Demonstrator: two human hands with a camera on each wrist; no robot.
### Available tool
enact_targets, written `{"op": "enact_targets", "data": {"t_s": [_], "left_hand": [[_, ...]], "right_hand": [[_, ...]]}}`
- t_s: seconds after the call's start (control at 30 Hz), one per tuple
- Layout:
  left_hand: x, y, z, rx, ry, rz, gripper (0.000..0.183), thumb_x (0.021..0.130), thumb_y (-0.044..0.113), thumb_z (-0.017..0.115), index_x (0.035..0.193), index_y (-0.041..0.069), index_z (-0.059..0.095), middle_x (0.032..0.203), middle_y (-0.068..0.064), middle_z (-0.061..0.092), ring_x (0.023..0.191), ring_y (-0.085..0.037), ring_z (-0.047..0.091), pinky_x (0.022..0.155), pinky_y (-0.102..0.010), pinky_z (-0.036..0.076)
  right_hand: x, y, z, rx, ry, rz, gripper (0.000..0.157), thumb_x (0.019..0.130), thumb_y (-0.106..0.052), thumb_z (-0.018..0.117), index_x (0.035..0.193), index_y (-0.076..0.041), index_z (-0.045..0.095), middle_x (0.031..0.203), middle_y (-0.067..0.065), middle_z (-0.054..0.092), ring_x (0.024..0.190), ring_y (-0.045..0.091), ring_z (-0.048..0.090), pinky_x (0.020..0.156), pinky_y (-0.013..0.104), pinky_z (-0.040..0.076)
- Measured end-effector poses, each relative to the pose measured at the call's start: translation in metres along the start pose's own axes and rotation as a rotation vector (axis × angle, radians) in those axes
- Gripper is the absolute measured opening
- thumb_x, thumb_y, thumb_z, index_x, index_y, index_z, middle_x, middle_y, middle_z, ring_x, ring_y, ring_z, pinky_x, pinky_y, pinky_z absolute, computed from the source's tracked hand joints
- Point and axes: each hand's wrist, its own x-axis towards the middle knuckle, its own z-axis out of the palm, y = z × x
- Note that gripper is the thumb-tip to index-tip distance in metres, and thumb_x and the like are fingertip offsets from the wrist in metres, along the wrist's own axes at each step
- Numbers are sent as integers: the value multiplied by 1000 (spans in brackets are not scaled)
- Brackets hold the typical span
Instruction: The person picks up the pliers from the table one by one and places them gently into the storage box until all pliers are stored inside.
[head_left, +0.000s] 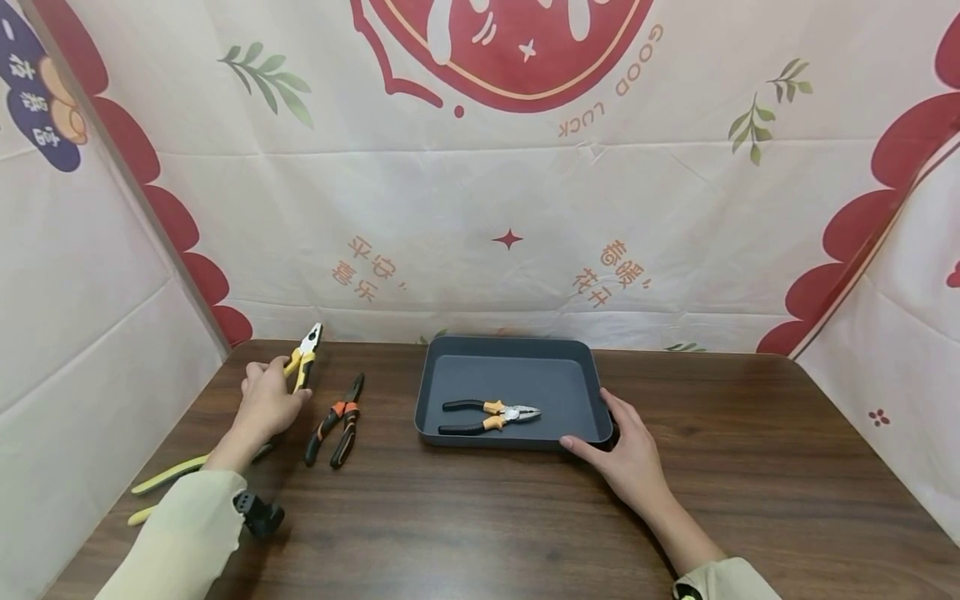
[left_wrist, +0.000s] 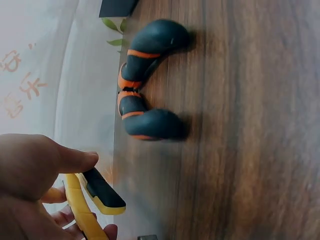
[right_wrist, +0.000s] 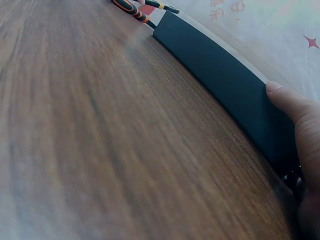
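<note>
My left hand (head_left: pixel 266 400) holds combination pliers (head_left: pixel 307 357) with yellow and black handles, their metal nose pointing away toward the back cloth. In the left wrist view the thumb lies by the black grip and the fingers wrap round the yellow handle (left_wrist: pixel 82 212). To the right of this hand, long-nose pliers (head_left: pixel 350 409) with orange and black handles lie on the table. My right hand (head_left: pixel 630 458) grips the near right corner of a dark grey tray (head_left: pixel 517 375), thumb on the front rim. Inside the tray rest pliers (head_left: pixel 493 407) with black and orange handles.
A tool with yellow-green handles (head_left: pixel 172 473) lies at the left table edge, partly hidden under my left forearm. The brown wooden table (head_left: pixel 465 525) ends at a printed cloth (head_left: pixel 465 283) hung behind it, and cloth walls stand at both sides.
</note>
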Motion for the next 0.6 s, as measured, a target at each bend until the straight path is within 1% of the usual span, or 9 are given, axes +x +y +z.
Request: {"op": "enact_targets", "data": {"t_s": [0.13,0.27,0.43,0.6], "left_hand": [[-5,7,0,-43,28,9,70,94,14,66,149,-13,32,141,-43,28,124,-56,34,100,-66,38],[-8,14,1,-80,53,27,70,95,14,66,150,-11,32,142,-41,28,127,-56,34,102,-66,38],[-9,21,1,-111,88,61,69,95,14,67,151,-9,32,142,-39,30,127,-54,35,102,-65,39],[-11,28,2,-151,143,110,70,94,13,69,151,-6,34,141,-36,32,127,-52,36,102,-65,39]], "right_hand": [[0,0,0,-3,3,0,100,82,-53,80,158,-7,34,158,20,38,145,44,38,110,66,36],[0,0,0,-7,6,0,100,81,-53,81,157,-7,34,158,20,38,145,43,38,110,66,36],[-1,0,0,-6,9,0,100,81,-53,81,157,-7,34,158,20,38,145,43,38,110,66,36],[0,0,0,-5,9,0,100,81,-54,81,157,-8,34,158,19,38,145,43,38,110,66,36]]}}
